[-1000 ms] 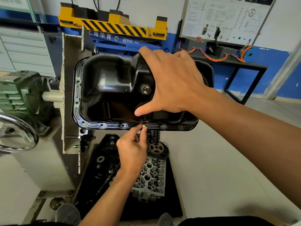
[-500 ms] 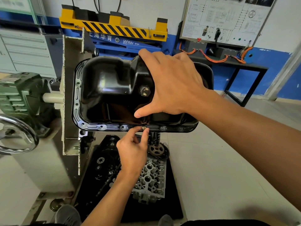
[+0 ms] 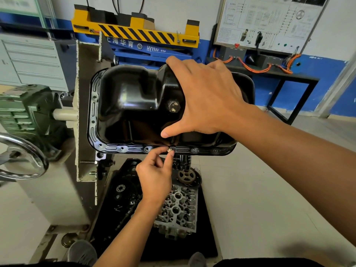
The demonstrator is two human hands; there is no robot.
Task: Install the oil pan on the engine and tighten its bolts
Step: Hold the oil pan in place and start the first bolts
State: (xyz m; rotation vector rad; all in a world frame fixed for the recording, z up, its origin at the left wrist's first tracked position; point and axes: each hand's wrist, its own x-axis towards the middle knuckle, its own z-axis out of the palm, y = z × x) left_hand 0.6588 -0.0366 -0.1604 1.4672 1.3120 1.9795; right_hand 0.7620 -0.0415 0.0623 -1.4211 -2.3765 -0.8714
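Note:
A glossy black oil pan (image 3: 133, 105) sits against the engine on the stand, its flange with several bolt holes along the near edge. My right hand (image 3: 207, 97) lies spread over the pan's right half, fingers straight and thumb stretched to the left, pressing it in place. A drain plug (image 3: 173, 107) shows just left of that hand. My left hand (image 3: 157, 175) reaches up from below and pinches a small brass-coloured bolt (image 3: 169, 150) between thumb and forefinger at a hole in the middle of the near flange.
The engine stand's cream plate (image 3: 84, 116) and a green gearbox (image 3: 23, 108) with a chrome handwheel (image 3: 25, 157) are on the left. Below on a black floor mat (image 3: 204, 228) lie a cylinder head (image 3: 179, 209), a sprocket (image 3: 186, 176) and a chain. A yellow-and-blue lift (image 3: 134, 31) stands behind.
Little has changed. My left hand's fingers have shifted slightly round the bolt at the flange hole. My right hand stays pressed on the pan.

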